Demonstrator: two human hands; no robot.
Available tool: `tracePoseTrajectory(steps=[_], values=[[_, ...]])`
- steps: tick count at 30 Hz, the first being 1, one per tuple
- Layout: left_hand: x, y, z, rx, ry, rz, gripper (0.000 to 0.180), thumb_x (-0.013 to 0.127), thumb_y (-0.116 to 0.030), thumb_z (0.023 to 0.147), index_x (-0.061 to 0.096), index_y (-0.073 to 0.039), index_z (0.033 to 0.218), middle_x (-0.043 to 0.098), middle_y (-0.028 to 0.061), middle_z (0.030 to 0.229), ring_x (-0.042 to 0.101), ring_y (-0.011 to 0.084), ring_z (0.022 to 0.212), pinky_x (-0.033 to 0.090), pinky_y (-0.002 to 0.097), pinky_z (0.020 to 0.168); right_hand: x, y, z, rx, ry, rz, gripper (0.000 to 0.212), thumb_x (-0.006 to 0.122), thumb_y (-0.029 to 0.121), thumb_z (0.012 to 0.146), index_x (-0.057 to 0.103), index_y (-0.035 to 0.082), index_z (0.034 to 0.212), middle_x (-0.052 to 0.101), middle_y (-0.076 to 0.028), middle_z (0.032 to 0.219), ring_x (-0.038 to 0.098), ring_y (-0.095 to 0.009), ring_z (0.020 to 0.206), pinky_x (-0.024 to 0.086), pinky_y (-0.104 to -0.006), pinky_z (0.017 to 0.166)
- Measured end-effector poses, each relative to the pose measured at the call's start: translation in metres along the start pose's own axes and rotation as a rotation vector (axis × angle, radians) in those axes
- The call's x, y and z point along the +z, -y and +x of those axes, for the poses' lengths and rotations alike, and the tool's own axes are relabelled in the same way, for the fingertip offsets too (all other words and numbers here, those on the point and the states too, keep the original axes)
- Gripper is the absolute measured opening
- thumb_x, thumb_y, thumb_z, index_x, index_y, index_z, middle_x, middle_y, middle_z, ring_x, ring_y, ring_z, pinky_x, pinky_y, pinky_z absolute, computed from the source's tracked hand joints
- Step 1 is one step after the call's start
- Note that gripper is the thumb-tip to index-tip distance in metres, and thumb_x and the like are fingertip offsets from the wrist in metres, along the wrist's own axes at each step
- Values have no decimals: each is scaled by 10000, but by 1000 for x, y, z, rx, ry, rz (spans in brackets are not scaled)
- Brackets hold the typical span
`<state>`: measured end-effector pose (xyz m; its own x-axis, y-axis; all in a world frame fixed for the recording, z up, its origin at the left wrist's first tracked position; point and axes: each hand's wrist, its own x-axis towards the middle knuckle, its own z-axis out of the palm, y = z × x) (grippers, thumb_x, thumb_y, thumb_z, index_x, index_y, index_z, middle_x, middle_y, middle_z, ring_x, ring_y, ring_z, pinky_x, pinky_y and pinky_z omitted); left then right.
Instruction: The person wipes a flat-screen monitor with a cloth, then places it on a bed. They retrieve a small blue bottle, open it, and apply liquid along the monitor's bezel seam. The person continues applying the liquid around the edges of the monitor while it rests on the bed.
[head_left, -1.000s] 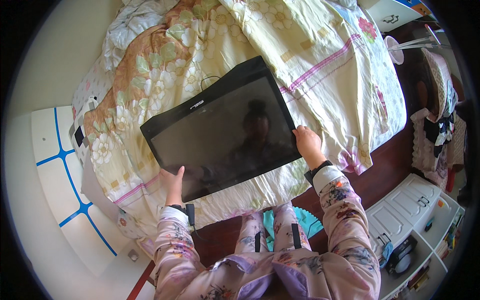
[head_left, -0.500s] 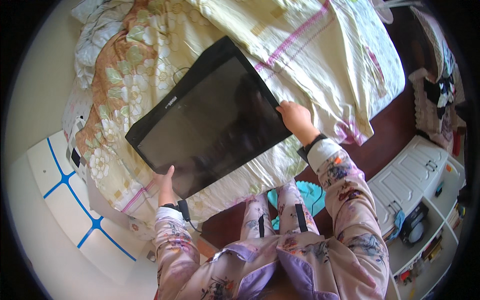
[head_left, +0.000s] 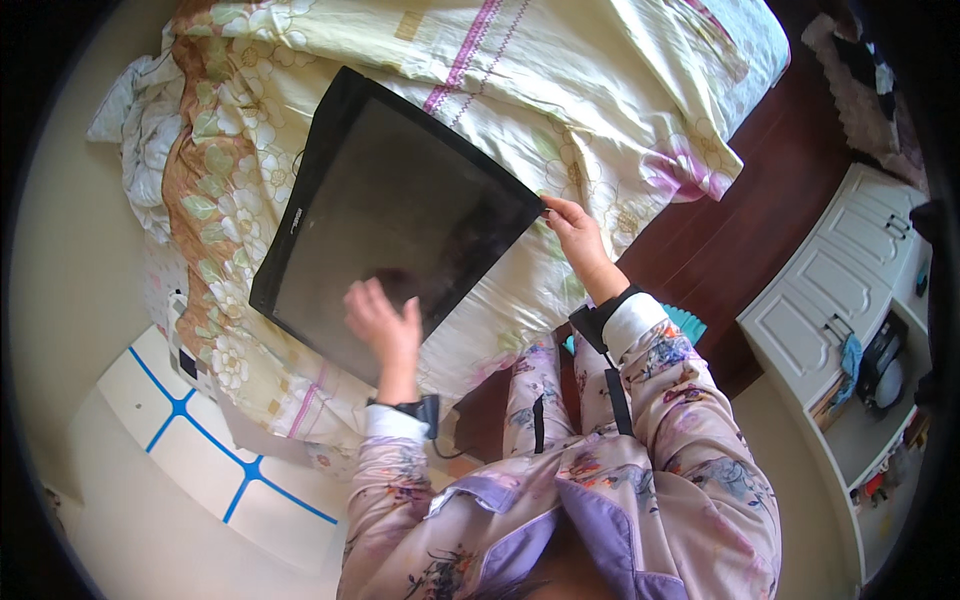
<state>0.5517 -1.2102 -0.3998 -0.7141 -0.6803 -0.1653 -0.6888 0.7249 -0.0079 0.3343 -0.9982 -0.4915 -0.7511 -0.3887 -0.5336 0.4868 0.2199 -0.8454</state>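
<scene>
A black flat-screen monitor (head_left: 400, 190) lies screen up on a bed, turned at an angle. My right hand (head_left: 577, 240) is closed on its right corner, with the thumb and fingers pinching the frame. Over the lower part of the screen is my left hand (head_left: 382, 322), its fingers apart and nothing in it. Whether its fingertips touch the glass I cannot tell. Beneath the monitor spreads a cream floral bedsheet (head_left: 510, 300) with pink stitched bands.
To the right stands a white cabinet (head_left: 820, 290) with open shelves below, on a dark red floor (head_left: 720, 250). At the lower left is a white panel with blue stripes (head_left: 215, 435). Crumpled bedding (head_left: 150, 140) lies along the bed's left side. Turquoise fabric (head_left: 685, 322) shows near my legs.
My left hand has let go of the monitor's lower left edge and moved right, over the screen. The monitor sits lower on the bed, and the view has turned and shifted.
</scene>
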Motion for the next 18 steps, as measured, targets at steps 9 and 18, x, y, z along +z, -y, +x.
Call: tracePoseTrajectory(steps=[9,18], values=[[-5,-174,84,656,111,-146,798,753,-297,688,369,-37,1338,271,152,1451,209,315,1369,106,567,1092,-62,46,19,63,11,-1246,452,755,371,671,607,18,911,578,-169,975,581,-333,930,483,-424,770],[2,-192,110,771,218,-77,652,765,-279,643,466,-42,1171,427,136,1239,321,332,1274,166,548,1084,-61,32,42,174,107,-1349,545,761,431,647,624,44,1005,573,-122,1014,594,-284,923,496,-383,759]])
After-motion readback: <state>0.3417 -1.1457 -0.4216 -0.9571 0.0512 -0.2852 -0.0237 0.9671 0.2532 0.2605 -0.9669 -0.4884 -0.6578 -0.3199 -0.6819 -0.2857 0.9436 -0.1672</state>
